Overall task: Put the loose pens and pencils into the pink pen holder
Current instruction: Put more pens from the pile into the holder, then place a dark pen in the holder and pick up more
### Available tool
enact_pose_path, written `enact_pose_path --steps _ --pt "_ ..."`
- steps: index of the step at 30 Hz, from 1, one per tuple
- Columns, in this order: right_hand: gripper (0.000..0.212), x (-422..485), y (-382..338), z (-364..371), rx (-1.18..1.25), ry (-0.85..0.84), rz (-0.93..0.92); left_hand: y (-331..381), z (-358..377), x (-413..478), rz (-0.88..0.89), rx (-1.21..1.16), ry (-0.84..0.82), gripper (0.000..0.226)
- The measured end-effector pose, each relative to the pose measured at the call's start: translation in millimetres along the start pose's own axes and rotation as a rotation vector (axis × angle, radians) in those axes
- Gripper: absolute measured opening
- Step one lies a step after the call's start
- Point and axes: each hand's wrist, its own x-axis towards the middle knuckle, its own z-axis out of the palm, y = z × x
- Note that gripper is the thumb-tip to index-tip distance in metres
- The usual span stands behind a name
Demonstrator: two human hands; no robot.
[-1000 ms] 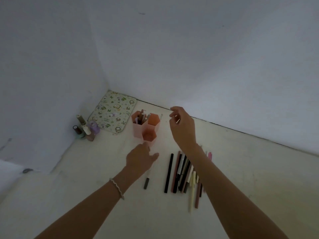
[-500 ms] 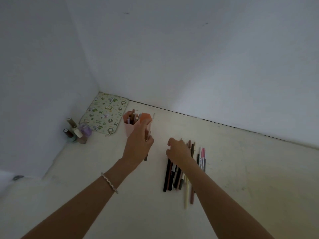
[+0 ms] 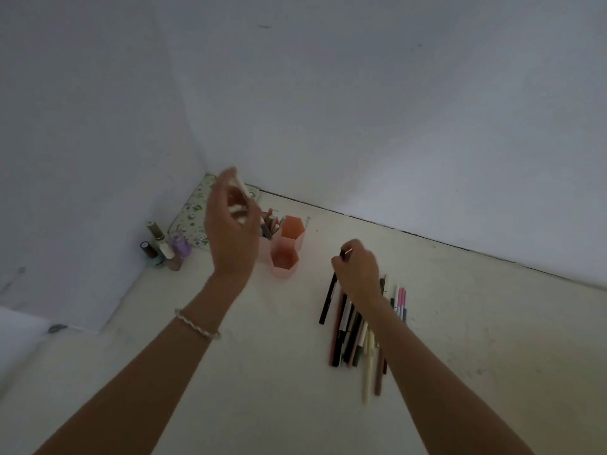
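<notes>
Hands: two, the left hand (image 3: 231, 229) raised at 11 o'clock and the right hand (image 3: 358, 272) at 3 o'clock of the holder.
Pen holder cells: three hexagonal cups joined as one pink pen holder (image 3: 285, 254).
Pens in the holder: several in the rear-left cell (image 3: 271, 223); the exact number is too blurred to tell.
Loose pens and pencils (image 3: 358, 326): roughly a dozen on the worktop, overlapping, so no firm count.
Pens in hands: one pale pen (image 3: 242, 187) in the left hand.
Small bottles (image 3: 164, 246): about five, clustered at 9 o'clock.
Patterned mat (image 3: 197, 205): one.
Bracelet (image 3: 197, 325): one, left wrist.
</notes>
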Motion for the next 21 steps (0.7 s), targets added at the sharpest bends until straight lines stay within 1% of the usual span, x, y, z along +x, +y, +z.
enact_pose_path --steps 1,2,3,5,8,9,10,11,14,17,19,21 --pt "0.013 5 -4 -6 0.054 0.048 -0.008 0 -1 15 0.013 -0.013 0.073 0.045" --pt "0.012 8 -7 -11 0.094 0.085 -0.017 -1 -1 25 0.017 -0.014 0.11 0.046" --pt "0.012 10 -9 -14 0.123 0.107 -0.026 -5 0 31 0.012 -0.001 0.111 0.046" --pt "0.012 10 -15 -18 0.171 0.123 -0.042 -18 4 31 0.005 0.072 0.027 0.042" --pt "0.015 7 -27 -21 0.273 0.167 -0.091 -48 6 14 0.066 0.305 -0.186 0.025" --pt "0.017 6 -35 -23 0.316 0.197 -0.119 -56 4 8 0.089 0.369 -0.227 0.021" --pt "0.017 5 -43 -25 0.366 0.233 -0.15 -64 1 2 0.096 0.404 -0.231 0.022" --pt "0.018 4 -53 -29 0.428 0.275 -0.19 -68 -3 -1 0.089 0.408 -0.197 0.025" --pt "0.019 5 -85 -30 0.593 0.389 -0.301 -73 -14 -7 -0.043 0.336 -0.065 0.028" --pt "0.019 8 -109 -19 0.587 0.44 -0.404 -71 -21 -14 -0.161 0.298 -0.075 0.029" --pt "0.02 9 -115 -6 0.496 0.41 -0.454 -68 -22 -19 -0.199 0.284 -0.09 0.026" --pt "0.02 8 -115 6 0.399 0.343 -0.487 -66 -21 -25 -0.25 0.277 -0.128 0.023"
